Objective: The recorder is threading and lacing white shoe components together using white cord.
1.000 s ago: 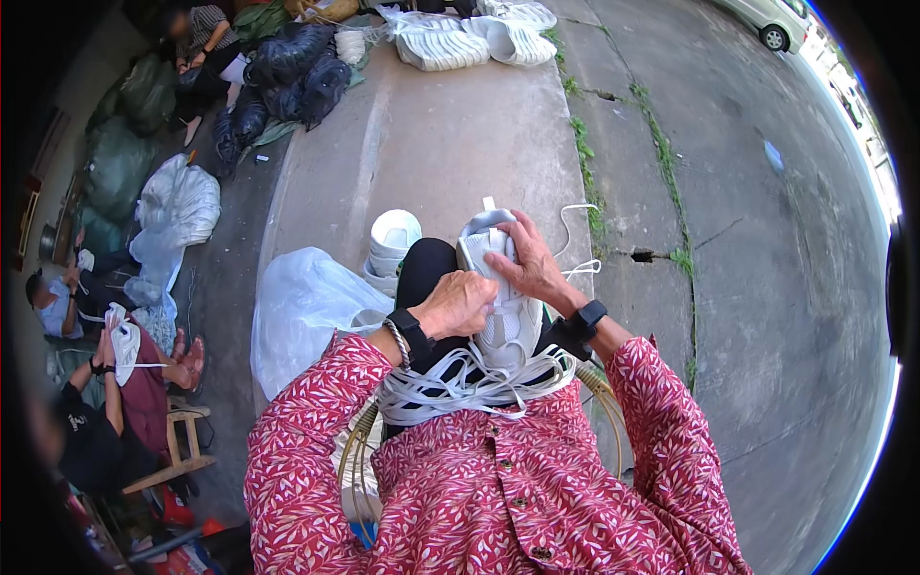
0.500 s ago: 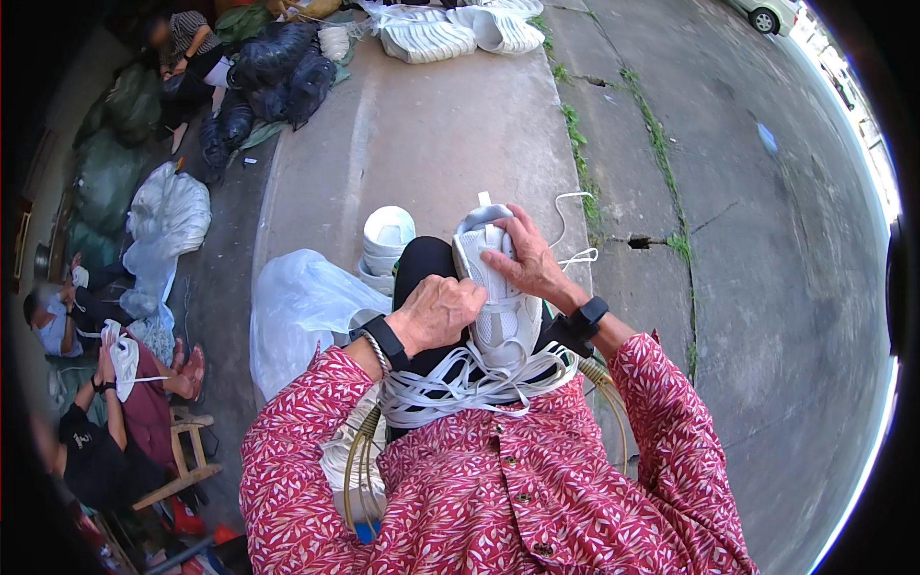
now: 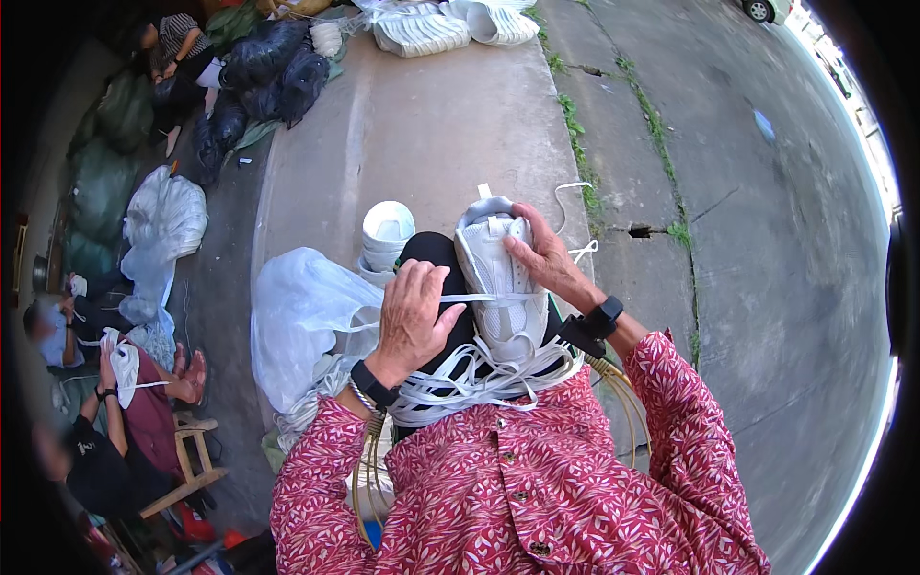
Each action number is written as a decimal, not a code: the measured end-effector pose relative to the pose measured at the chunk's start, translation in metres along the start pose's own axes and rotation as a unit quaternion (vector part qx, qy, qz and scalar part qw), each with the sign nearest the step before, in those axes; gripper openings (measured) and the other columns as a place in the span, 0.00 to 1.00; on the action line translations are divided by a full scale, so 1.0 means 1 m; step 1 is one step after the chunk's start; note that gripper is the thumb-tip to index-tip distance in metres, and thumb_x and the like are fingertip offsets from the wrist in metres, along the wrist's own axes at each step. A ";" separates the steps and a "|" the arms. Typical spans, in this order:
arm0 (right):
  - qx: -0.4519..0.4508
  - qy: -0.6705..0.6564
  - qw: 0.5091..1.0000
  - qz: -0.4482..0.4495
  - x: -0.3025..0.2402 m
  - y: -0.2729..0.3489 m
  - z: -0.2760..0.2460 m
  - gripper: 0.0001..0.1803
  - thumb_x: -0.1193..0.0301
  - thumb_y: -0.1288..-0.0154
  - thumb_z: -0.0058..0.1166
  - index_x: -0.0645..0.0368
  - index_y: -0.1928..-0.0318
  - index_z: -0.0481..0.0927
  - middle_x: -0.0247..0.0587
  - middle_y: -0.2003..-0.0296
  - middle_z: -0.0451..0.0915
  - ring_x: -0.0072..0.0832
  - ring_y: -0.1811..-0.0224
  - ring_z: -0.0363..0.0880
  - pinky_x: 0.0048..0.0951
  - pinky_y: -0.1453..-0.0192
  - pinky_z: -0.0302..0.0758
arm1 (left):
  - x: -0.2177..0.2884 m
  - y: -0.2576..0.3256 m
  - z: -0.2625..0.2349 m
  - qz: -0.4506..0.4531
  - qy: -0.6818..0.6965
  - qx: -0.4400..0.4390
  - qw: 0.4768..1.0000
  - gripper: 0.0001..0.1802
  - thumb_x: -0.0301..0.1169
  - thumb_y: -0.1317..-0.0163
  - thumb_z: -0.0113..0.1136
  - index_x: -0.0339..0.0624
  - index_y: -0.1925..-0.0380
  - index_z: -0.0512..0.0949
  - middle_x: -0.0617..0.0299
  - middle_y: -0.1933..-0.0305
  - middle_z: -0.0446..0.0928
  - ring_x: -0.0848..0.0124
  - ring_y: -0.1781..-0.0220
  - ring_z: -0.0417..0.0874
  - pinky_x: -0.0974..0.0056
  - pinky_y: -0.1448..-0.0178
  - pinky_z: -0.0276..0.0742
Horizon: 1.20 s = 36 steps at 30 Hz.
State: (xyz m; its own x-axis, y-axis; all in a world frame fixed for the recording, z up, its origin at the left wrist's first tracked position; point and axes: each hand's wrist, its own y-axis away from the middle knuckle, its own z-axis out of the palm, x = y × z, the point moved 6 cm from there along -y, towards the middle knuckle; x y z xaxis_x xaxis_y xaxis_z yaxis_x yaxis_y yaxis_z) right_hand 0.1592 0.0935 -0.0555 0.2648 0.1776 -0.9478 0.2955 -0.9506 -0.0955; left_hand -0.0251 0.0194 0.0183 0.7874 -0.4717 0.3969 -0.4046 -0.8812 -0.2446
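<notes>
A white sneaker (image 3: 496, 273) rests on my lap over dark trousers, with its heel opening pointing away from me. My right hand (image 3: 548, 257) grips its far right side, the thumb lying over the tongue. From the lacing area a flat white shoelace (image 3: 470, 298) runs straight left to my left hand (image 3: 412, 311). That hand is raised beside the shoe, its fingers bent and the lace passing in between thumb and fingers. A bundle of loose white laces (image 3: 450, 398) lies across my lap below the toe. One lace end trails past the shoe's right side.
Left of my knees are a clear plastic bag (image 3: 305, 321) and a stack of white cup-shaped pieces (image 3: 386, 238). Bundled white shoe parts (image 3: 422, 31) and black bags (image 3: 273, 77) lie farther off. At left, other people sit working near a wooden stool (image 3: 190, 465).
My left hand has drawn away from the shoe to the left, pulling a lace out straight. My right hand keeps its hold on the sneaker, with its thumb shifted slightly.
</notes>
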 end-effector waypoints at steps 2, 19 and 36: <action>0.017 0.022 0.999 -0.023 0.005 0.007 -0.002 0.33 0.61 0.36 0.52 0.65 0.37 0.58 0.57 0.39 0.61 0.42 0.38 0.65 0.37 0.37 0.65 | 0.009 -0.007 0.020 0.022 -0.045 -0.005 0.999 0.16 0.33 0.50 0.63 0.34 0.64 0.74 0.47 0.52 0.69 0.50 0.43 0.66 0.49 0.42 0.60; 0.032 0.043 0.999 -0.002 0.010 0.015 -0.008 0.34 0.57 0.36 0.52 0.58 0.35 0.59 0.56 0.36 0.57 0.44 0.34 0.59 0.39 0.36 0.64 | -0.262 0.293 -0.104 -0.461 -0.445 -0.022 0.768 0.08 0.30 0.48 0.56 0.38 0.76 0.81 0.51 0.60 0.74 0.53 0.54 0.72 0.52 0.52 0.65; -0.046 -0.201 0.905 0.372 0.085 0.100 -0.007 0.28 0.50 0.32 0.42 0.63 0.51 0.77 0.39 0.59 0.78 0.26 0.56 0.73 0.32 0.51 0.68 | 0.008 0.062 0.079 -0.363 0.837 -0.179 0.367 0.24 0.40 0.33 0.49 0.39 0.42 0.62 0.52 0.60 0.77 0.58 0.56 0.79 0.55 0.49 0.73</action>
State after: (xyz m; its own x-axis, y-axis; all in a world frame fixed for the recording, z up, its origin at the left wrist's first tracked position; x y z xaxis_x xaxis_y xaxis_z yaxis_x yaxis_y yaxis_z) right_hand 0.2175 0.0148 -0.1436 0.0733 -0.6281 -0.7747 0.2530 -0.7397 0.6236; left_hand -0.0076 -0.0364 -0.0636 -0.5201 0.7983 0.3036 -0.6424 -0.5999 0.4769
